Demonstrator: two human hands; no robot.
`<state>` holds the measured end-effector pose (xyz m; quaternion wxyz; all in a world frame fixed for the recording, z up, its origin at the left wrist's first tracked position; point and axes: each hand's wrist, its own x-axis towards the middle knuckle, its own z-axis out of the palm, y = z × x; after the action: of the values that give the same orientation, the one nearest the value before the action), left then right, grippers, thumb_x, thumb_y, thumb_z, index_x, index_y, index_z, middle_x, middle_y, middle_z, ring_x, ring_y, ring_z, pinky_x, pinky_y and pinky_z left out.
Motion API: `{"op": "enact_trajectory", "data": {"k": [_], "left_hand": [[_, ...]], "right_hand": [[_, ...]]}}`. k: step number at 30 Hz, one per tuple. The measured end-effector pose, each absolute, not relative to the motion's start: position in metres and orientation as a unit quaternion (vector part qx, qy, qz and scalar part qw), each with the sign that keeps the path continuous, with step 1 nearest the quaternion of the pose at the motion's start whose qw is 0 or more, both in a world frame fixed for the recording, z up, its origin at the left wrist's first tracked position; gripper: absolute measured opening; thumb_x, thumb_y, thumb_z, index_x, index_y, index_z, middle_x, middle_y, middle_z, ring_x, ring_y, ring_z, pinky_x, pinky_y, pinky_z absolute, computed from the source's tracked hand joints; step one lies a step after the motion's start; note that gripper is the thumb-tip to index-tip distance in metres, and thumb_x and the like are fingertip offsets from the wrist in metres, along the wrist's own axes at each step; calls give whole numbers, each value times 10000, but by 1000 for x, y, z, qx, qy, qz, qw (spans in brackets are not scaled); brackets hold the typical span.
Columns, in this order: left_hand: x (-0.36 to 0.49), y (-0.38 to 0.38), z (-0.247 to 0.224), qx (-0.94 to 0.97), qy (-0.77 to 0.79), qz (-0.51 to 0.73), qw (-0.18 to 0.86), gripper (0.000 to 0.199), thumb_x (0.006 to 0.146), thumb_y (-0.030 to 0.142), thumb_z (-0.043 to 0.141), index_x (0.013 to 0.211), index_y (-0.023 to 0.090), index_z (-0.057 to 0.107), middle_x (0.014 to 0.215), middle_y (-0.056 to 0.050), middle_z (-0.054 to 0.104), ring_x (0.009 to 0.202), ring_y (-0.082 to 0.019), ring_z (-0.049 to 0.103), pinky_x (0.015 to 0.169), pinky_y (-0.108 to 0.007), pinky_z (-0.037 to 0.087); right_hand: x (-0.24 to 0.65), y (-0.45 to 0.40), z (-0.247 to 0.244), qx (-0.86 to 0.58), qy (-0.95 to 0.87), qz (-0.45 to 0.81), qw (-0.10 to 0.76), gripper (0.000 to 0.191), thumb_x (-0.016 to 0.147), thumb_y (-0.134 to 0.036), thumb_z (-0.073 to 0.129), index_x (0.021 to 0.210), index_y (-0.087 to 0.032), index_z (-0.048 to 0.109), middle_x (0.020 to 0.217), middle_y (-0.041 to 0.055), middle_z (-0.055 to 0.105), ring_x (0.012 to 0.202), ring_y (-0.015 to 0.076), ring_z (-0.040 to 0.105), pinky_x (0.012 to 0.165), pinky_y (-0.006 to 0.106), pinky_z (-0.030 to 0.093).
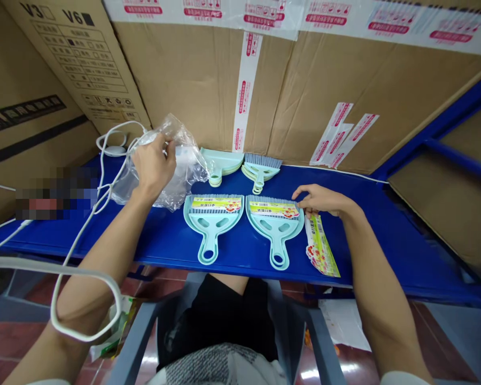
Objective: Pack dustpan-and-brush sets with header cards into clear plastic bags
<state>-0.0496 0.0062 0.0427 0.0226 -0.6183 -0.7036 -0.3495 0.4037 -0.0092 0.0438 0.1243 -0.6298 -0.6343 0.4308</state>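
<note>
My left hand is closed on crumpled clear plastic bags at the left of the table. My right hand has its fingers apart at the upper right edge of a mint-green dustpan and brush set. Under its fingertips lies the top end of a yellow printed label strip. A matching dustpan and brush set lies just to the left. Both sets have a yellow label across the grey-blue bristles. Behind them are stacked dustpans and stacked small brushes.
The blue table backs onto a tall cardboard wall with printed tape. A white cable loops over the left side and past my left forearm. A blue metal frame stands at the right. A grey chair is beneath me.
</note>
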Motion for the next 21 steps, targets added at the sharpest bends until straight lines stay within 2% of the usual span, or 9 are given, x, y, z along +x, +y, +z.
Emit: {"op": "enact_trajectory", "data": {"k": [3, 8, 13, 17, 21], "left_hand": [[-47, 7, 42, -583, -713, -382, 81, 445, 1066, 423, 459, 1348, 219, 736, 1122, -133, 816, 1164, -315, 728, 1020, -438, 483], [-45, 6, 41, -593, -704, -384, 73, 427, 1058, 428, 482, 1339, 228, 732, 1057, -109, 808, 1115, -283, 737, 954, -386, 501], [-42, 5, 41, -602, -676, -420, 67, 380, 1047, 439, 510, 1240, 226, 757, 1038, -97, 798, 1020, -262, 733, 910, -368, 502], [-40, 1, 42, -603, -637, -478, 49, 391, 1033, 508, 522, 1014, 214, 778, 911, -63, 767, 876, -227, 702, 843, -361, 504], [-44, 2, 45, -605, -565, -560, -11, 483, 1034, 565, 517, 757, 206, 682, 820, -42, 733, 823, -186, 662, 760, -351, 491]], "right_hand": [[407, -11, 49, -600, -619, 487, 141, 370, 677, -257, 932, 991, -196, 746, 586, 27, 723, 519, 202, 701, 483, 259, 563], [420, -12, 60, -553, -623, 524, 180, 427, 698, -340, 976, 1062, -176, 823, 753, 72, 799, 618, 210, 756, 575, 296, 653], [432, -11, 68, -555, -616, 515, 218, 378, 751, -309, 940, 1089, -166, 852, 802, 96, 807, 619, 208, 737, 599, 329, 660], [444, -12, 74, -569, -603, 500, 252, 343, 754, -271, 904, 1082, -177, 862, 773, 90, 803, 597, 202, 719, 586, 326, 647], [455, -16, 82, -572, -588, 473, 320, 320, 713, -239, 885, 1024, -168, 863, 697, 76, 777, 551, 190, 693, 525, 303, 622]]}}
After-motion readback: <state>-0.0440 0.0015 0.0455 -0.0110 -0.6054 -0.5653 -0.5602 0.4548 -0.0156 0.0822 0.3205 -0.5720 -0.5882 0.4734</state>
